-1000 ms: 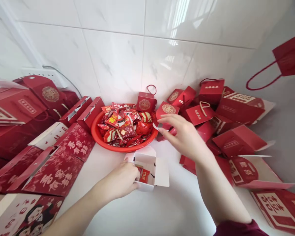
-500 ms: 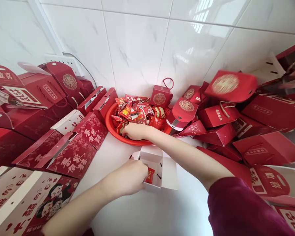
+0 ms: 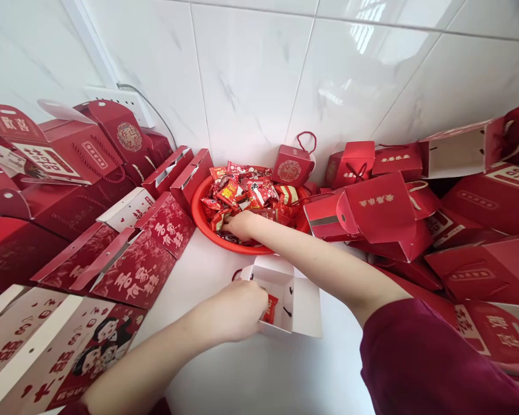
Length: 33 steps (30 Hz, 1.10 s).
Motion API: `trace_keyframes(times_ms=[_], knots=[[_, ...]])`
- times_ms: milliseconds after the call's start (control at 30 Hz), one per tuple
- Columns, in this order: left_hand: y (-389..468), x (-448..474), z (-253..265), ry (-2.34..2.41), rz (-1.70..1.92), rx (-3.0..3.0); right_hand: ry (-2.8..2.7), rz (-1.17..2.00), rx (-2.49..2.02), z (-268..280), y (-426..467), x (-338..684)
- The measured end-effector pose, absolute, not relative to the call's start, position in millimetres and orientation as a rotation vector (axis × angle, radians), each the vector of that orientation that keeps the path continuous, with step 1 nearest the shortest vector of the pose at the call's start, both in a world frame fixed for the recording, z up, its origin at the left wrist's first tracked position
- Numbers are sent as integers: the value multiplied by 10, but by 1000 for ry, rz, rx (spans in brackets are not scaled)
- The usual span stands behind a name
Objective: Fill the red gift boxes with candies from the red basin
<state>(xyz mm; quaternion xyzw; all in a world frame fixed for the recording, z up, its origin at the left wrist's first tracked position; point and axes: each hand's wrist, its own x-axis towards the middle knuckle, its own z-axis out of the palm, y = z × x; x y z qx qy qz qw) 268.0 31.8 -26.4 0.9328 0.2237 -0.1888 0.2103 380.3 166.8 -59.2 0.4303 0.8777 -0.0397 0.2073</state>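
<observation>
My left hand is closed on the near left side of a small open white-lined box on the white tabletop. A red wrapped candy lies inside, partly behind my fingers. My right hand reaches across into a red plastic basin heaped with wrapped candies. Its fingers are bent down among the wrappers at the basin's near left. The fingertips are mostly hidden, so what they grip cannot be made out.
Red gift boxes stand in rows on the left, beside a white power strip. More red boxes are piled on the right, touching the basin's side. A small corded box sits behind the basin. White tiles form the back wall.
On the right, a blurred red box that was above the pile is gone from there, and the boxes beside the basin lie differently. My hands have hardly moved; the view has shifted slightly.
</observation>
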Motion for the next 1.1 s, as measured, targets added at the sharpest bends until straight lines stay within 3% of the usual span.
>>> trace_keyframes(times_ms=[367,667,833,1000,1100], knots=[[323,2663,-319,659,-494,2561,2521,-11,1295,-709,1679,3712],[315,2665,-301,647,-458,2571,2713,-312,1493,-501,1650,3909],[303,2665,-288,683,-436,2526,2913,-713,1580,-253,1311,4234],[271,2690,-242,705,-476,2504,2801,-1851,1682,-144,781,4494],[258,2673,-222,697,-435,2539,2775,-2076,1770,-107,416,4627]])
